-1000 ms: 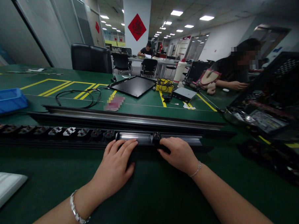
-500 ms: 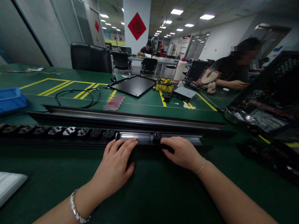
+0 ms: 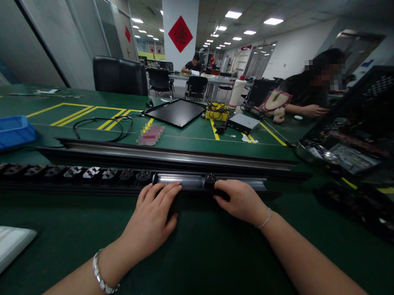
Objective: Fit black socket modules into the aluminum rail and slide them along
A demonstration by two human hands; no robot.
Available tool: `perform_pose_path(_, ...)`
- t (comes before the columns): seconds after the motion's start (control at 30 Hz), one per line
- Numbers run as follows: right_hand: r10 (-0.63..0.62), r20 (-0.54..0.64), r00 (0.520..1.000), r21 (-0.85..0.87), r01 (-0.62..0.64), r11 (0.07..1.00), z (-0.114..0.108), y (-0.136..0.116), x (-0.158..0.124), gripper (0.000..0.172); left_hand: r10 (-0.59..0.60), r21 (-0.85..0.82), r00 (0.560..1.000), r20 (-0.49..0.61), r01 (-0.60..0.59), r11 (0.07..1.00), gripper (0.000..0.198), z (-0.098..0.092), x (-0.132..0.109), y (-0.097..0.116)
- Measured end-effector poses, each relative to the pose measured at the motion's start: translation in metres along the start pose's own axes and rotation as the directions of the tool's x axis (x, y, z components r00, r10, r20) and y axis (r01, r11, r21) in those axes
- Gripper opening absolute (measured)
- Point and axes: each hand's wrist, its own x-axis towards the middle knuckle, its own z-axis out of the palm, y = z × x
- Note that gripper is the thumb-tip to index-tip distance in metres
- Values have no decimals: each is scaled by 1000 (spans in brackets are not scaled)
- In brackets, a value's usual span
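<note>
Both my hands rest on a long black-and-aluminium rail (image 3: pixel 177 180) lying across the green bench mat (image 3: pixel 201 256). My left hand (image 3: pixel 151 219) has its fingers curled over the rail's front edge, beside a bare silver stretch. My right hand (image 3: pixel 240 202) grips the rail at a small black socket module (image 3: pixel 210 178), which sits just above its fingers. Several similar socket modules (image 3: pixel 90 172) stand in a row to the left of my left hand. A second dark rail (image 3: pixel 167 155) lies parallel behind the first.
Beyond the rails are a blue plastic tray (image 3: pixel 8 133), a coiled black cable (image 3: pixel 101 127), a black flat panel (image 3: pixel 176 113) and a grey box (image 3: pixel 243 123). An open black case of electronics (image 3: pixel 349 134) stands at right. A co-worker (image 3: pixel 307 95) works farther right.
My right hand has slid rightward along the rail, and the black socket module has moved right with it. My left hand has stayed in place.
</note>
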Motion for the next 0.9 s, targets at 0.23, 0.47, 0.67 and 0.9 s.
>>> perform_pose_path(0.23, 18, -2, 1000, -24, -18, 1000, 0, 0, 0, 8, -7, 4, 1000, 13, 7, 1000, 57, 0, 0, 0)
perform_pose_path(0.47, 28, -22, 999, -64, -30, 998, 2, -1, 0, 9, -3, -4, 1000, -3, 3, 1000, 56, 0, 0, 1)
perform_pose_path(0.67, 26, -31, 999, -47, -27, 999, 2, 0, -1, 8, -8, 3, 1000, 7, 8, 1000, 56, 1, 0, 0)
perform_pose_path(0.9, 18, -63, 998, -9, -19, 1000, 0, -2, 0, 11, -11, -4, 1000, 17, 11, 1000, 56, 0, 0, 1)
